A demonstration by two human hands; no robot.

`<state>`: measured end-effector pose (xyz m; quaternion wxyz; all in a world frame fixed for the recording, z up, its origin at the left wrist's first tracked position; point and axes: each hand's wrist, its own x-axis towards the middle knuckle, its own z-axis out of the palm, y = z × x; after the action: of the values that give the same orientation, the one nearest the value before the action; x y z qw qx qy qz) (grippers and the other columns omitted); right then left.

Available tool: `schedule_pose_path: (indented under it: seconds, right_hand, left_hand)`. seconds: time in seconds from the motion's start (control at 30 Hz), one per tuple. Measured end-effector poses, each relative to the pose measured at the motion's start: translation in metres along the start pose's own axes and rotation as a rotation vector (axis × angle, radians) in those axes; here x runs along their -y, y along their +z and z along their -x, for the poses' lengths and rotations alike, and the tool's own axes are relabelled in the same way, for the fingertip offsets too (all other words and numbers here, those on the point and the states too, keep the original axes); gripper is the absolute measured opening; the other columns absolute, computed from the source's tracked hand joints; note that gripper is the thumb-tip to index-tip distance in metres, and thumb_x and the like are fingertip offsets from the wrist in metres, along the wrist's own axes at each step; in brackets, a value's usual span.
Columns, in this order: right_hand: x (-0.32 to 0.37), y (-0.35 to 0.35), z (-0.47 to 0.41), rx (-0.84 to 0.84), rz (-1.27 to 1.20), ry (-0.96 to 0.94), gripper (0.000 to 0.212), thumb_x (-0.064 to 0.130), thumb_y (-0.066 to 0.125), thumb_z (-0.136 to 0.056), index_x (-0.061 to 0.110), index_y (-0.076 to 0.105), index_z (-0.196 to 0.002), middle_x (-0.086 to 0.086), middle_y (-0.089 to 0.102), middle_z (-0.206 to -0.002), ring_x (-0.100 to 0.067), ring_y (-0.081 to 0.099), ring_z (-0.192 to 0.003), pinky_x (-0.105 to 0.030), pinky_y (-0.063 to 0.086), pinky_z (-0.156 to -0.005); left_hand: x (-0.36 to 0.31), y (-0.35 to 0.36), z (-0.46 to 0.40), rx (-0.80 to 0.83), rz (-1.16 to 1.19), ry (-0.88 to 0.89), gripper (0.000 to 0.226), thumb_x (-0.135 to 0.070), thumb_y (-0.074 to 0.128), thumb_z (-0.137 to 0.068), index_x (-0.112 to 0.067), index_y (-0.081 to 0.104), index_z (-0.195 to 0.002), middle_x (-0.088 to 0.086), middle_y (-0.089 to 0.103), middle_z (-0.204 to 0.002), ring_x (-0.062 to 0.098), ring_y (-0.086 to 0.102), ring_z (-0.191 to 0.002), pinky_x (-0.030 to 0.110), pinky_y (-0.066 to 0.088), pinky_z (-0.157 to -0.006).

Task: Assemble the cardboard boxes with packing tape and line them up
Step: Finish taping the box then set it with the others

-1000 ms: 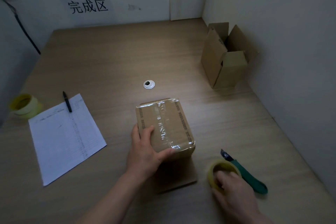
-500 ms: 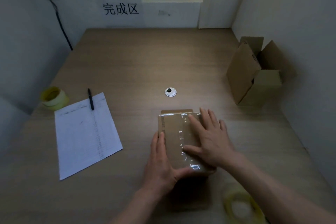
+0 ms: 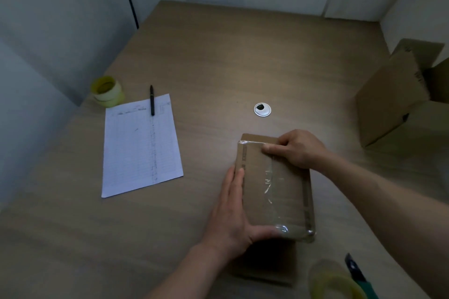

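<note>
Cardboard, small closed box (image 3: 274,187) with clear packing tape (image 3: 273,184) down the top seam, sitting near the front middle of the wooden table (image 3: 206,60). Left hand (image 3: 233,211) grips the near-left side: fingers flat along the left wall, thumb hooked round the near edge. Right hand (image 3: 295,149) has fingers curled over the far top edge, apparently pressing the tape end down.

Handling guess: light, likely empty, stiff at edges and corners, top panel will flex if pushed mid-span. Tape film is slick, so avoid gripping on it. Best hold: opposite side walls, palms flat, near corners.

Open-flapped box (image 3: 393,102) stands well apart at right, against the wall. Tape roll (image 3: 335,281) and green-handled cutter (image 3: 359,277) just beside the right forearm.
</note>
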<state>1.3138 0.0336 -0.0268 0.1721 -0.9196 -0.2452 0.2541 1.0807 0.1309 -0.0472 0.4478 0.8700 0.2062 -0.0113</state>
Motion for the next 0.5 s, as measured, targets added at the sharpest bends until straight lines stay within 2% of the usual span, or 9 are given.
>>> schedule_pose_path:
  seconds: [0.1,0.13,0.17,0.2,0.23,0.3,0.37,0.43,0.5]
  right_hand:
    - [-0.003,0.013,0.013,-0.265,-0.156,0.108,0.058,0.073,0.053,-0.082,0.019,0.068,-0.07,0.002,0.064,-0.069,-0.025,0.062,-0.08,-0.035,0.045,-0.066]
    - [-0.004,0.019,0.023,-0.346,-0.199,0.117,0.049,0.07,0.052,-0.085,0.025,0.071,-0.084,0.002,0.069,-0.086,-0.026,0.062,-0.094,-0.036,0.046,-0.074]
    - [-0.004,0.025,0.036,-0.372,-0.196,0.094,0.047,0.068,0.053,-0.085,0.03,0.069,-0.109,0.001,0.066,-0.114,-0.025,0.058,-0.112,-0.036,0.046,-0.087]
    - [-0.003,0.032,0.053,-0.341,-0.161,0.065,0.06,0.067,0.055,-0.084,0.033,0.055,-0.133,-0.001,0.052,-0.14,-0.025,0.047,-0.127,-0.038,0.042,-0.1]
    - [-0.004,0.041,0.072,-0.306,-0.134,0.049,0.074,0.068,0.057,-0.082,0.035,0.037,-0.146,-0.003,0.031,-0.155,-0.025,0.035,-0.138,-0.041,0.037,-0.108]
    - [-0.003,0.058,0.114,-0.257,-0.101,0.044,0.091,0.071,0.056,-0.081,0.04,0.011,-0.154,-0.003,0.0,-0.164,-0.025,0.019,-0.147,-0.043,0.03,-0.116]
    - [-0.004,0.073,0.151,-0.215,-0.063,0.049,0.088,0.071,0.045,-0.087,0.041,-0.001,-0.154,-0.001,-0.012,-0.163,-0.026,0.017,-0.148,-0.043,0.03,-0.116]
    - [-0.003,0.084,0.172,-0.181,-0.092,0.074,0.079,0.069,0.036,-0.092,0.041,-0.002,-0.155,0.001,0.0,-0.16,-0.026,0.033,-0.14,-0.041,0.039,-0.109]
    - [-0.003,0.093,0.175,-0.287,-0.138,0.063,0.069,0.062,0.035,-0.096,0.038,0.01,-0.155,-0.002,0.026,-0.15,-0.022,0.049,-0.122,-0.036,0.047,-0.096]
  left_hand:
    - [-0.002,0.002,0.001,-0.01,0.057,-0.021,0.145,-0.075,0.079,-0.044,-0.032,-0.004,-0.154,-0.021,-0.009,-0.16,-0.006,-0.002,-0.145,0.02,0.011,-0.119]
    - [-0.002,0.003,0.001,-0.023,0.081,-0.021,0.143,-0.071,0.082,-0.045,-0.03,-0.001,-0.155,-0.018,-0.005,-0.161,-0.006,-0.001,-0.145,0.017,0.009,-0.117]
    - [-0.003,0.004,0.001,-0.037,0.096,-0.02,0.14,-0.065,0.085,-0.048,-0.03,0.001,-0.155,-0.016,-0.002,-0.162,-0.006,0.0,-0.145,0.014,0.008,-0.116]
    - [-0.003,0.005,0.001,-0.051,0.097,-0.019,0.135,-0.058,0.087,-0.054,-0.03,0.002,-0.155,-0.015,0.001,-0.162,-0.006,0.002,-0.145,0.012,0.008,-0.114]
    - [-0.003,0.006,0.001,-0.064,0.085,-0.018,0.128,-0.051,0.087,-0.06,-0.03,0.004,-0.155,-0.013,0.005,-0.162,-0.004,0.006,-0.145,0.012,0.009,-0.113]
    - [-0.004,0.006,0.002,-0.095,0.073,-0.009,0.116,-0.046,0.083,-0.069,-0.029,0.007,-0.155,-0.01,0.011,-0.162,0.001,0.013,-0.146,0.015,0.015,-0.114]
    - [-0.005,0.007,0.003,-0.102,0.066,0.002,0.11,-0.047,0.08,-0.073,-0.027,0.009,-0.155,-0.008,0.013,-0.161,0.004,0.015,-0.146,0.02,0.018,-0.116]
    - [-0.005,0.008,0.003,-0.09,0.052,0.003,0.104,-0.047,0.075,-0.078,-0.026,0.008,-0.156,-0.007,0.014,-0.161,0.005,0.015,-0.146,0.021,0.018,-0.116]
    - [-0.006,0.008,0.003,-0.097,0.038,-0.001,0.097,-0.045,0.069,-0.085,-0.024,0.007,-0.156,-0.005,0.017,-0.161,0.007,0.019,-0.146,0.023,0.021,-0.115]
